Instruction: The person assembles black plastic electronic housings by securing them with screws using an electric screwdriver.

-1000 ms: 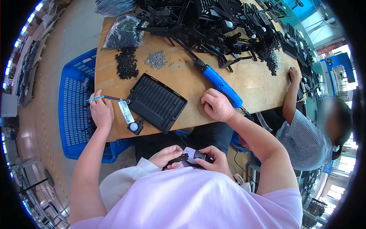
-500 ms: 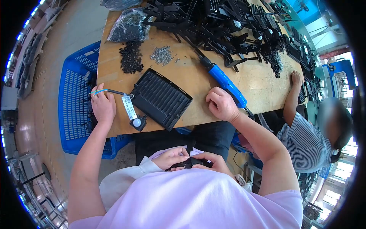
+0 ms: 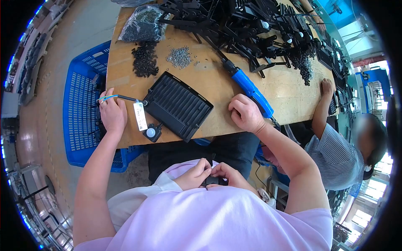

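Note:
My left hand (image 3: 113, 113) rests at the table's left edge, fingers apart, with the bare wire ends of a black cable (image 3: 126, 98) lying across them. That cable joins a black finned lamp housing (image 3: 178, 105), which lies tilted on the wooden table. A white label (image 3: 140, 117) hangs by the cable, and a sensor with a white dome (image 3: 151, 133) sits at the housing's lower corner. My right hand (image 3: 246, 113) is loosely curled on the table with nothing visible in it, just left of a blue power screwdriver (image 3: 253, 93).
Another person's two hands (image 3: 209, 175) meet at my waist. Black screws (image 3: 145, 59), silver nuts (image 3: 180, 57) and a bag of parts (image 3: 141, 26) lie behind the housing. Black brackets (image 3: 238, 31) pile up at the back. A blue basket (image 3: 80, 113) stands left; a co-worker (image 3: 335, 154) sits right.
The other person's hands at my waist have shifted upward and their fingers have moved. The view has shifted slightly. My own hands rest in the same places.

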`<state>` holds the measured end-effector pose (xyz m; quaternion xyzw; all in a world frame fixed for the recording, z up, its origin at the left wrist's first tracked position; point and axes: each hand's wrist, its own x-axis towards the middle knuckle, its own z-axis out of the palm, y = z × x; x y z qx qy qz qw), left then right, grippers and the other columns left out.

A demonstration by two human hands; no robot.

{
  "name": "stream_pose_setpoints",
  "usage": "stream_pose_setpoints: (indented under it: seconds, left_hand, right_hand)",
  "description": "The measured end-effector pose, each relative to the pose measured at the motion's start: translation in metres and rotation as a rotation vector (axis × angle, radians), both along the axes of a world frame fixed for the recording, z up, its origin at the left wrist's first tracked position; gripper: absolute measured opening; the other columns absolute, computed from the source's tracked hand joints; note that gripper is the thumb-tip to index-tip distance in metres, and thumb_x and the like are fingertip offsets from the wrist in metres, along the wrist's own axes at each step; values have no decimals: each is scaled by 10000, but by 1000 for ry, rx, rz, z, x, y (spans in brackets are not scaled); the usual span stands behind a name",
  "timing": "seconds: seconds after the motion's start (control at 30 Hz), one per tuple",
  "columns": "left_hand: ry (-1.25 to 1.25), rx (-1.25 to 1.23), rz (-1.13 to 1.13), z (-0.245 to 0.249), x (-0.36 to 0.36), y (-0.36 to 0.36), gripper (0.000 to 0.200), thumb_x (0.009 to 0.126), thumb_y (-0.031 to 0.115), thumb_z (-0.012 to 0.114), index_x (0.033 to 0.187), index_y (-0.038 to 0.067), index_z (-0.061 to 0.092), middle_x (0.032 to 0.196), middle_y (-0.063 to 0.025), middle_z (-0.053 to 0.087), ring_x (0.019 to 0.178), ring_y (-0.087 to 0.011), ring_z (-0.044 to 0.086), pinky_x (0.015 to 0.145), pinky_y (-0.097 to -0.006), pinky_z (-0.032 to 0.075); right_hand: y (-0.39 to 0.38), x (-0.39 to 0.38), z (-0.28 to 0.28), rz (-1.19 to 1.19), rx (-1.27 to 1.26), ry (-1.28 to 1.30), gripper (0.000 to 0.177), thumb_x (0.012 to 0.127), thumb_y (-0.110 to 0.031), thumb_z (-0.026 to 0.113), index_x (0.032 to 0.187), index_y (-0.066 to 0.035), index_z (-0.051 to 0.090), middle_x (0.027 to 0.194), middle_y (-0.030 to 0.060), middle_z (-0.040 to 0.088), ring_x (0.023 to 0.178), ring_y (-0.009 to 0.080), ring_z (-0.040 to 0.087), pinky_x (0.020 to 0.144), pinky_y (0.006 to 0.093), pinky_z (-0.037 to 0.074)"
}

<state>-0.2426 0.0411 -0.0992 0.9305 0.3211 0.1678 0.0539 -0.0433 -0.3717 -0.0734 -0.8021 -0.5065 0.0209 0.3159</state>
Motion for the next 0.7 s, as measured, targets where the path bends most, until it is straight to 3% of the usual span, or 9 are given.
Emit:
stream_pose_setpoints:
  seconds: [0.47, 0.7]
  left_hand:
    - [7, 47, -8, -1, 0, 2, 462, 935, 135, 546, 1382, 31, 496, 1405, -229, 478, 1337, -381, 465, 1117, -473, 398]
    - [-61, -143, 8, 6, -1, 9, 456, 916, 151, 586, 1358, 53, 535, 1389, -192, 503, 1315, -357, 492, 1106, -441, 411]
  right_hand:
    - [-1, 0, -3, 14, 62, -24, 169, 708, 19, 609, 856, -62, 614, 890, 131, 591, 876, 355, 612, 763, 439, 532]
    - [-2, -2, -5, 2, 103, -25, 155, 701, 13, 604, 834, -67, 608, 874, 128, 583, 876, 352, 609, 768, 441, 528]
